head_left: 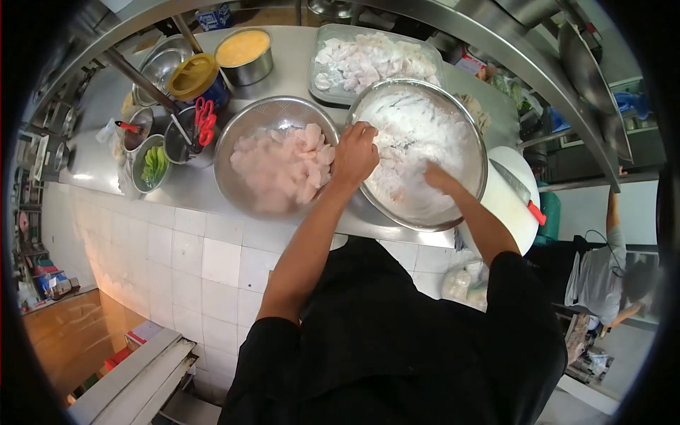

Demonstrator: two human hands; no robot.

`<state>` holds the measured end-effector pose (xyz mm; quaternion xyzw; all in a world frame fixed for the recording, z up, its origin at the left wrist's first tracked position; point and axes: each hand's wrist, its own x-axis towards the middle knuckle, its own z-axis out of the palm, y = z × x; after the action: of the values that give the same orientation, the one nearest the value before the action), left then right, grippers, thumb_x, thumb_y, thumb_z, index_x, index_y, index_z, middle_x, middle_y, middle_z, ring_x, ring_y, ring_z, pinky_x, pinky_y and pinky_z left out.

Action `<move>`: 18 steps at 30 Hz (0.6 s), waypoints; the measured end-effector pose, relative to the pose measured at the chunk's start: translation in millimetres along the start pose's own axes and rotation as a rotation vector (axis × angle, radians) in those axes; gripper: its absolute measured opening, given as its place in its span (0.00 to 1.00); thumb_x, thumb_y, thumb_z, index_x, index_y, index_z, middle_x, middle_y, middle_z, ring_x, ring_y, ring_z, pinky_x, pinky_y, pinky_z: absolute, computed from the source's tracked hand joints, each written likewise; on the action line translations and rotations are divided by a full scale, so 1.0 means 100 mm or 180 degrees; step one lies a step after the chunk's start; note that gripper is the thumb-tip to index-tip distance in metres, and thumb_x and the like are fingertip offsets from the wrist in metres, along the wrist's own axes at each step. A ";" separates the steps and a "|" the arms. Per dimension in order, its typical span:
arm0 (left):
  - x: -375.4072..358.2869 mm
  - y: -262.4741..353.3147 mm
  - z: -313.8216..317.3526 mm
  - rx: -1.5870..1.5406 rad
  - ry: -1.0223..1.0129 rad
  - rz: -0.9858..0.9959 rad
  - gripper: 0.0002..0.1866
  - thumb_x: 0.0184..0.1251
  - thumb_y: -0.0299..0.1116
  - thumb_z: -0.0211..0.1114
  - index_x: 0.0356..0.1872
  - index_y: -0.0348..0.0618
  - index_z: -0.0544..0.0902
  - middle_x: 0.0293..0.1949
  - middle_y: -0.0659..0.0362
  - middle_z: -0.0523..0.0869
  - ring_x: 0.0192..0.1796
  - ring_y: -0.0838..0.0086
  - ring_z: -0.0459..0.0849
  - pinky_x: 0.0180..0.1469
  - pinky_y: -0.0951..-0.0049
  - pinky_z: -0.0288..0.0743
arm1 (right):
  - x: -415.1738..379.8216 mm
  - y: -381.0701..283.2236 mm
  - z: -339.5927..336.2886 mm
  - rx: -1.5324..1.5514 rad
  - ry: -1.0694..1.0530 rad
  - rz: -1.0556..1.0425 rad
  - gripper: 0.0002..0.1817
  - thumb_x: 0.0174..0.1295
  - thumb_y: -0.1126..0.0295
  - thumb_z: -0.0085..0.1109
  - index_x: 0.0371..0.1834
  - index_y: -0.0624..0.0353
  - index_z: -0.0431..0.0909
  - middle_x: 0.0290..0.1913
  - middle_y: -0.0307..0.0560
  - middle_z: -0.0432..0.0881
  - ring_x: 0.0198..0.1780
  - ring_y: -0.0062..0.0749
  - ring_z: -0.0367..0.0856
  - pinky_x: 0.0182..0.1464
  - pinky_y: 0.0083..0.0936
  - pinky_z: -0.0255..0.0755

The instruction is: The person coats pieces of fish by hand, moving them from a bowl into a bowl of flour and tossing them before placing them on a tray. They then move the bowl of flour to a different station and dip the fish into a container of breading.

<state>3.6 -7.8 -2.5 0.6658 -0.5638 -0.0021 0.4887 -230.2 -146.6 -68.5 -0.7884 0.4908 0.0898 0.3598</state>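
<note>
My left hand (356, 154) is closed over the left rim of a wide metal bowl (479, 145). White flour (404, 113) covers the inside of this bowl. My right hand (440, 178) is down in the flour, its fingers blurred and partly covered, so I cannot see whether they hold anything. Just left of the bowl stands a metal colander (221, 159) with pieces of pale pink raw meat (283, 163). Behind the bowl, a clear tray (316, 86) holds a heap of flour-coated pieces (375, 60).
On the right, a knife (513, 183) with a red handle lies on a round white cutting board (524, 212). Toward the left are a pot of yellow liquid (244, 51), red scissors (205, 120) and a bowl of green slices (154, 166). Another person (602, 273) stands at far right.
</note>
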 end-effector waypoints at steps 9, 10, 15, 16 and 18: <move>-0.02 -0.01 -0.03 0.0145 -0.0203 0.0045 0.10 0.45 0.19 0.58 0.32 0.37 0.80 0.37 0.52 0.78 0.42 0.56 0.77 0.46 0.61 0.73 | 0.04 -0.53 0.47 -0.1171 0.0562 -0.1404 0.26 0.52 0.61 0.62 0.50 0.68 0.70 0.51 0.70 0.72 0.55 0.55 0.71 0.56 0.40 0.67; 0.00 -0.02 -0.01 0.0155 -0.0200 0.0030 0.10 0.45 0.19 0.57 0.32 0.37 0.80 0.37 0.51 0.78 0.42 0.56 0.76 0.46 0.61 0.73 | 0.29 -0.42 0.31 -0.1058 0.0482 -0.1299 0.27 0.51 0.59 0.65 0.49 0.67 0.71 0.50 0.70 0.73 0.54 0.55 0.73 0.56 0.40 0.68; -0.02 -0.03 -0.01 0.0104 -0.0250 -0.0027 0.09 0.45 0.19 0.56 0.31 0.36 0.79 0.37 0.51 0.78 0.42 0.56 0.76 0.45 0.61 0.73 | 0.45 -1.03 -0.30 -0.0626 0.0824 -0.1644 0.23 0.53 0.62 0.59 0.50 0.64 0.74 0.45 0.61 0.79 0.52 0.50 0.76 0.51 0.38 0.72; -0.01 -0.04 0.01 0.0093 -0.0158 0.0025 0.10 0.44 0.19 0.56 0.31 0.37 0.79 0.37 0.52 0.78 0.41 0.56 0.76 0.45 0.61 0.72 | 0.44 -1.04 -0.19 -0.0612 0.0821 -0.1633 0.23 0.53 0.62 0.59 0.50 0.64 0.74 0.45 0.61 0.79 0.52 0.50 0.76 0.51 0.38 0.72; 0.00 -0.04 0.03 0.0082 -0.0042 0.0070 0.10 0.43 0.18 0.56 0.30 0.38 0.78 0.37 0.54 0.79 0.40 0.56 0.77 0.44 0.60 0.71 | 0.37 -1.13 0.11 -0.2289 -0.0090 -0.1825 0.21 0.54 0.61 0.57 0.50 0.61 0.75 0.55 0.62 0.73 0.61 0.57 0.67 0.52 0.45 0.70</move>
<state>5.1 -10.8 -7.0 0.6658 -0.5743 0.0061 0.4763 -114.6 -135.7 -40.5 -0.9659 0.1855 0.1619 0.0804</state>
